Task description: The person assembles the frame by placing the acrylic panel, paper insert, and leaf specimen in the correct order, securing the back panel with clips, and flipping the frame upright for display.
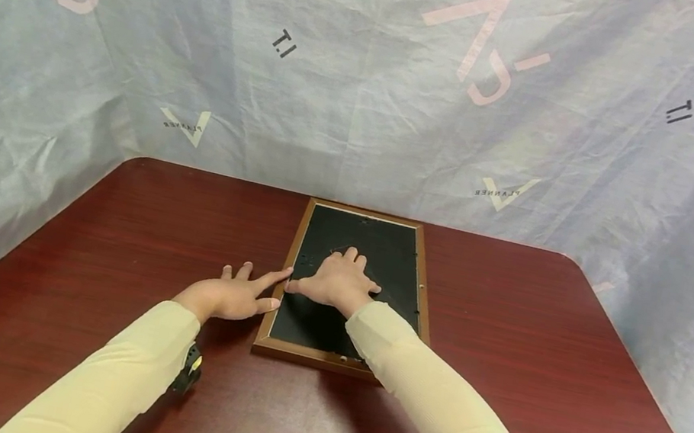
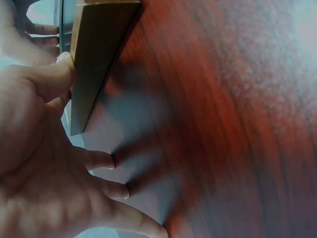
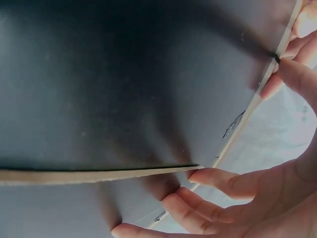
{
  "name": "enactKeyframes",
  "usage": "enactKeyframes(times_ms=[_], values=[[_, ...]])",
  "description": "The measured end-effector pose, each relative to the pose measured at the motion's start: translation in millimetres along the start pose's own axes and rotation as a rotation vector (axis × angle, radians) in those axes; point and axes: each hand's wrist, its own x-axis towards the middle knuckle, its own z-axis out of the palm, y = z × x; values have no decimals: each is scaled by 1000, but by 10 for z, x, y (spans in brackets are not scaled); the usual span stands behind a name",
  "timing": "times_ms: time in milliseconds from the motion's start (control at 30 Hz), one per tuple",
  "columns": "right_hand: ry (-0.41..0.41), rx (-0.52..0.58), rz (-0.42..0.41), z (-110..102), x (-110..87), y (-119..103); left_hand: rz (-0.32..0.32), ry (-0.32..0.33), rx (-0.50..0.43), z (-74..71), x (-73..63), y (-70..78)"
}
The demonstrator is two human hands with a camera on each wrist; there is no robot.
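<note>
A brown wooden picture frame (image 1: pixel 419 283) lies on the table with its back up, showing a black backing board (image 1: pixel 377 241). My right hand (image 1: pixel 336 280) spreads over the board, fingertips on its surface. In the right wrist view, the right thumb (image 3: pixel 297 79) presses a small dark metal tab (image 3: pixel 276 57) at the board's edge. A thin tan-edged flap (image 3: pixel 99 176) crosses the board beside those fingers. My left hand (image 1: pixel 228 296) rests at the frame's left side, its thumb and index finger touching the rim, the other fingers stretched over the tabletop.
The dark red wooden table (image 1: pixel 501 368) has rounded far corners. Behind it hangs a pale printed cloth (image 1: pixel 354 94), which also runs down both sides. A black band with a yellow mark (image 1: pixel 191 367) sits on the left forearm.
</note>
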Motion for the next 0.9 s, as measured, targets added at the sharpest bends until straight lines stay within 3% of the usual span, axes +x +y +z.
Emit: enactKeyframes(times_ms=[400, 900], values=[[8, 2, 11, 14, -10, 60, -4, 1, 6, 6, 0, 25], [-24, 84, 24, 39, -54, 75, -9, -5, 4, -4, -11, 8]])
